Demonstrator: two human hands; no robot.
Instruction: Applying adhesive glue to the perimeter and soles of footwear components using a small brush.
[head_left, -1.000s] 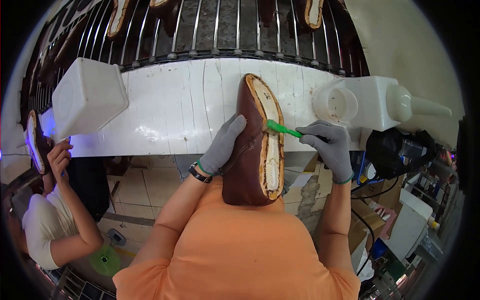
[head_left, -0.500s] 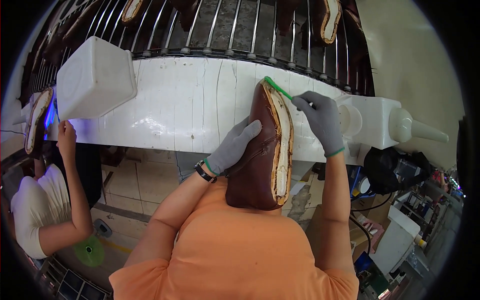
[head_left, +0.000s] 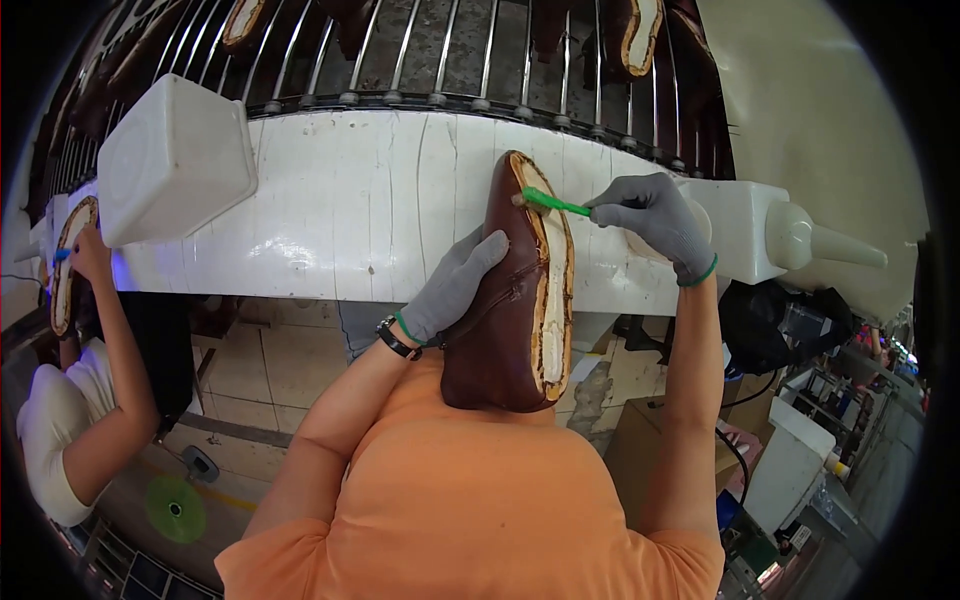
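A dark brown leather boot upper (head_left: 495, 335) lies on its side against my chest, its pale underside (head_left: 553, 300) turned to the right. My left hand (head_left: 452, 285), in a grey glove, grips the boot from its left, with the thumb lying on the leather. Gloved in grey as well, my right hand (head_left: 655, 222) pinches the handle of a green brush (head_left: 555, 204). The brush head touches the left edge of the underside near the boot's narrow far end. My left palm and most of its fingers are hidden behind the boot.
A white workbench (head_left: 330, 210) runs across in front of me, with a roller conveyor (head_left: 440, 50) carrying more boots beyond it. White plastic containers stand left (head_left: 175, 160) and right (head_left: 750, 225). At far left a co-worker's hand (head_left: 90, 255) works on another boot (head_left: 72, 260).
My right hand has moved right and turned, bringing the brush from the boot's far tip down to its left edge. The co-worker's hand has moved up onto the other boot.
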